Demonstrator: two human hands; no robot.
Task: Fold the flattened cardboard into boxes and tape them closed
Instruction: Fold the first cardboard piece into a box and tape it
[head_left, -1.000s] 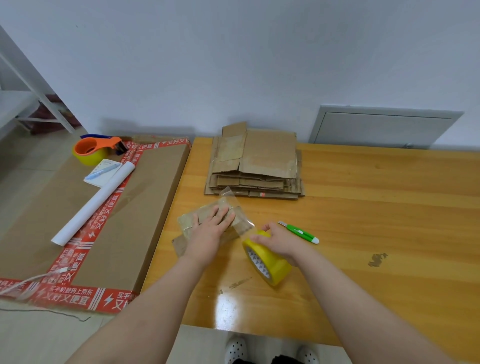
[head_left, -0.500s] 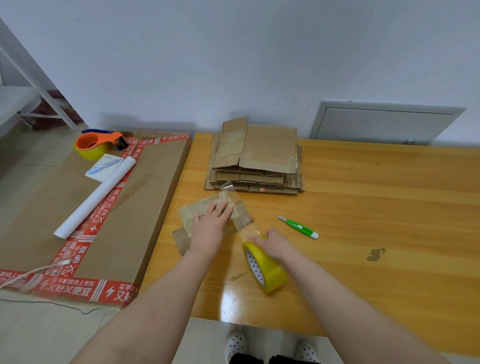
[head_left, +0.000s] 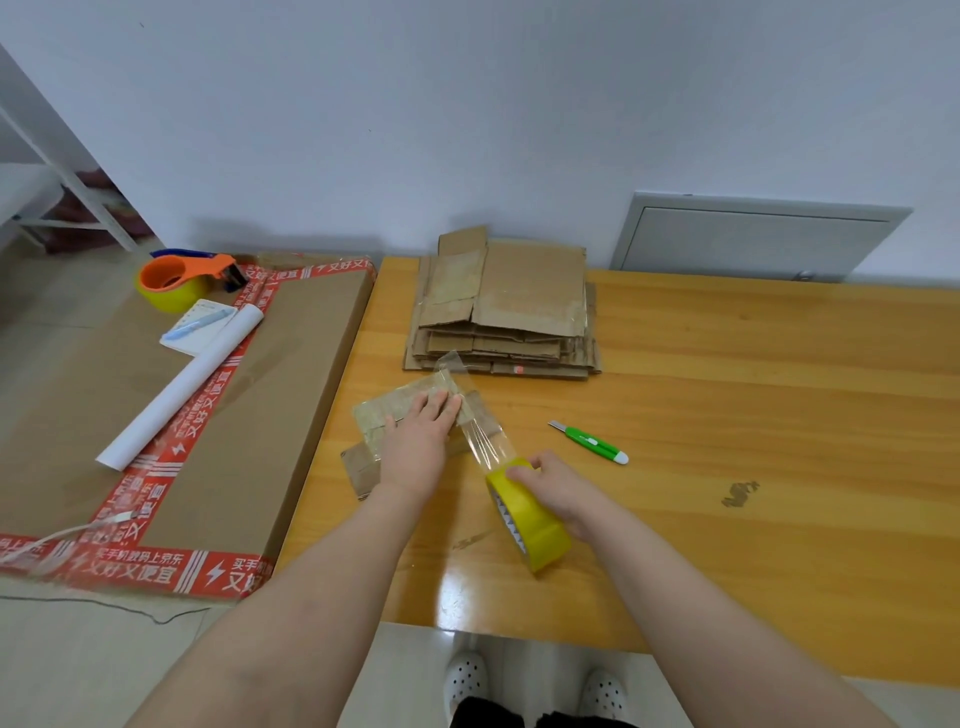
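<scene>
Pressing down on a small, scuffed brown cardboard box (head_left: 371, 415), the left grip (head_left: 418, 447), a bare hand, lies with fingers straight and together across the box's top, at the front left of the glossy honey-coloured wooden surface (head_left: 727, 389). What the box holds cannot be seen. The right grip (head_left: 550, 486) curls its fingers over a yellow roll of clear packing tape (head_left: 537, 532), held on edge just beside the box. A wrinkled transparent strip (head_left: 483, 441) stretches from the roll over the box top. Behind lies a ragged stack of flattened corrugated cardboard (head_left: 519, 301), and a slim green utility knife (head_left: 589, 441) lies to the right. Alongside, a large flat brown carton edged in red printed tape (head_left: 234, 415) carries an orange tape dispenser (head_left: 182, 275), a white paper roll (head_left: 182, 387) and a notepad (head_left: 195, 332).
</scene>
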